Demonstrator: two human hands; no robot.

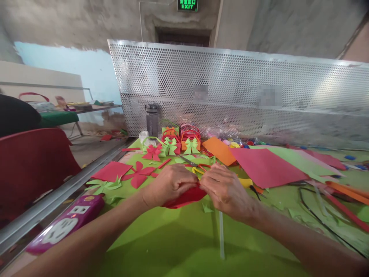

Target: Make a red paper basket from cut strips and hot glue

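Between my two hands is a piece of red paper (186,198), held just above the green table surface. My left hand (173,184) pinches its upper left edge, fingers closed. On the other side my right hand (226,190) grips the paper's upper right part; its fingertips are close to those of the left. The paper's exact folds are partly hidden by the fingers. Beneath the right hand a translucent glue stick (221,234) lies on the table. Just beyond the hands are scissors (190,161) and a yellow-handled tool (245,182), partly covered.
Small paper baskets with bows (190,145) stand at the back beside a grey bottle (152,120). Red flower cutouts (138,174) and green ones lie left. Red sheets (268,167) and a black cable (314,215) are right. A purple power strip (67,223) lies near the left edge. A perforated metal panel (230,77) rises behind.
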